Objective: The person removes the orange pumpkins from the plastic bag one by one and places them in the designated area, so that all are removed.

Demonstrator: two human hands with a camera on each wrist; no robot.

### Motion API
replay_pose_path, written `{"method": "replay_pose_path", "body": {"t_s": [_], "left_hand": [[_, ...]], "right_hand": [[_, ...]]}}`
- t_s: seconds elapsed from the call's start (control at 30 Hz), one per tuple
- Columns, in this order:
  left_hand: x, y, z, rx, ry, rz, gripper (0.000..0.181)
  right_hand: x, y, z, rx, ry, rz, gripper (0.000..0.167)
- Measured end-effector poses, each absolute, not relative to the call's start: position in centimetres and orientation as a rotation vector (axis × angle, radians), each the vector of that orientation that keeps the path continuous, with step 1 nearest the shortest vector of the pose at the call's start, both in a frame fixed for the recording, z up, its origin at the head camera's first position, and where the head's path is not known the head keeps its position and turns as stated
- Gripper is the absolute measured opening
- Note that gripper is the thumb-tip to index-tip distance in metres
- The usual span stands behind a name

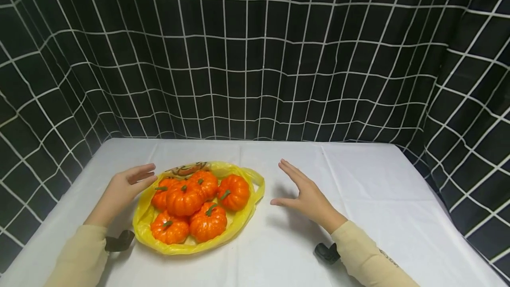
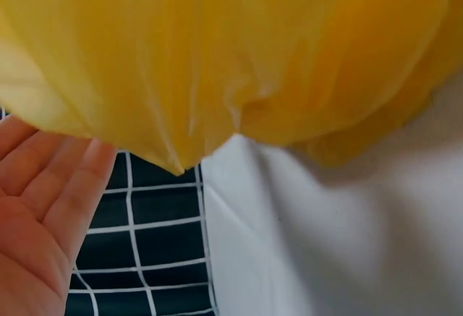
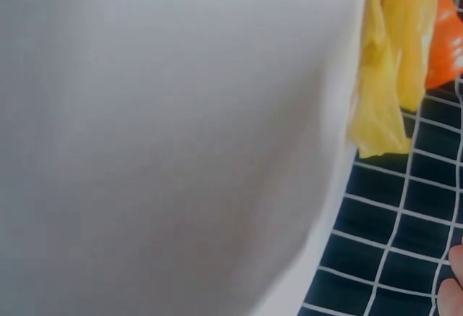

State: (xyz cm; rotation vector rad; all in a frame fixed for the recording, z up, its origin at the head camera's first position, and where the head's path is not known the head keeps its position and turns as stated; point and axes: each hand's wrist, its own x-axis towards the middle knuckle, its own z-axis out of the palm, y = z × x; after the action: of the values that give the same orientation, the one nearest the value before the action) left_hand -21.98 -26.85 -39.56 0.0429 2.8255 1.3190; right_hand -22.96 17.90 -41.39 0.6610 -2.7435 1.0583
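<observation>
Several small orange pumpkins (image 1: 185,199) with green stems lie in a yellow plastic bag (image 1: 167,248), its mouth spread wide on the table. At the bag's left edge is my left hand (image 1: 126,189), fingers extended and holding nothing; whether the fingertips touch the bag I cannot tell. In the left wrist view the bag's side (image 2: 188,77) fills the top, with the left palm (image 2: 43,215) beside it. My right hand (image 1: 308,197) hovers right of the bag, apart from it, thumb and fingers spread. Only fingertips (image 3: 453,298) of it show in the right wrist view.
A white cloth covers the table (image 1: 295,251). Black curtain with a white grid (image 1: 255,65) stands behind and on both sides. A bag handle loop (image 1: 256,180) sticks out to the right. Dark wrist devices (image 1: 327,253) sit below both wrists.
</observation>
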Motion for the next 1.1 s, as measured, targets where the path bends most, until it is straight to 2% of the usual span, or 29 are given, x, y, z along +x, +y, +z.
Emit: {"method": "replay_pose_path", "body": {"t_s": [1.1], "left_hand": [[-21.6,-26.2,-41.0,-0.116,2.765,1.435,0.06]], "right_hand": [[-23.3,11.7,-41.4,0.632,-2.692,1.383,0.087]]}}
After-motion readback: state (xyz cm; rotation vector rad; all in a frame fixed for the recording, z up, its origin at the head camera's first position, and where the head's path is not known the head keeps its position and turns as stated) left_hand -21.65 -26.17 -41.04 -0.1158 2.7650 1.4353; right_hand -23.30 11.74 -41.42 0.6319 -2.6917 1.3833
